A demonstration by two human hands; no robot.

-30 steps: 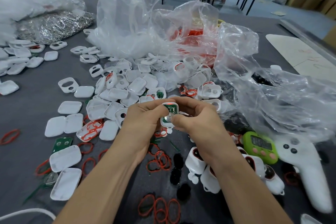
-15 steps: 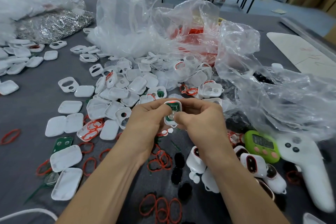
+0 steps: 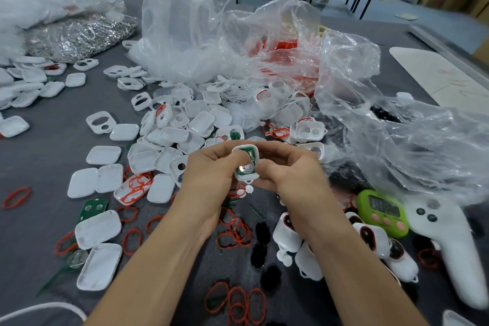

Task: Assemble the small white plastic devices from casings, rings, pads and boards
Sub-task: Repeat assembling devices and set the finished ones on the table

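**Head view, single entry.**

- Item in hand: one white casing (image 3: 244, 146), open face up, with a green board (image 3: 247, 172) lying inside it. A round silver disc shows on the board.
- Grip: left hand (image 3: 209, 174) and right hand (image 3: 288, 174) both pinch the casing from opposite sides, with fingers curled round its edges. Both thumbs come in over the open face. Whether they press on the board cannot be told.
- Position: the casing sits between the two hands, raised off the table, so neither hand is nearer.
- Long axis: it runs away from the person, with the small tab end nearest the wrists.
- Step, by judgement: seating the board in the casing; the closing parts are not yet on.

Stock around the grip:
- Red rings (image 3: 235, 233): loose, just below the grip, between the wrists.
- Black pads (image 3: 260, 246): just beyond the rings, toward the person.
- Flat white lids (image 3: 98, 227): well to the left of the grip, so the left hand is nearer.
- Closed devices (image 3: 291, 235): under the right wrist.
- Loose casings (image 3: 185, 127): heaped beyond the grip.
- Green timer (image 3: 382, 212) and white controller (image 3: 447, 241): to the right.
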